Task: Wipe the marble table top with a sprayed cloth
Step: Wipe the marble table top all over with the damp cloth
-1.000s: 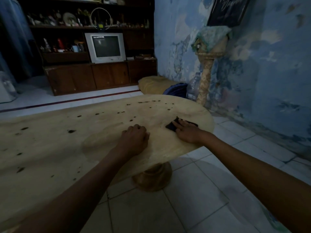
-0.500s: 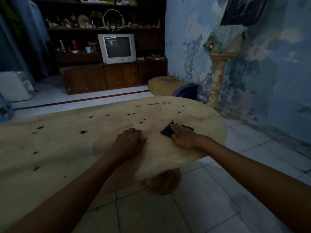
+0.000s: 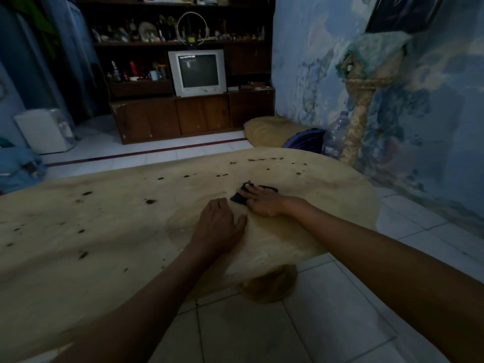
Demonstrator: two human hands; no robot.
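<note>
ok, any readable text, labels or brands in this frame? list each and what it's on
None readable.
TV screen: pale line of text along the top, too blurred to read.
Dark board on the wall, top right: faint script, illegible.
Plastic bottle by the wall: no legible label.

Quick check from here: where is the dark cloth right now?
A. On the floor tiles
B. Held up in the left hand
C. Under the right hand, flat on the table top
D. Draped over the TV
C: the dark cloth lies pressed under the right hand on the table top; the left hand rests bare beside it.
</note>
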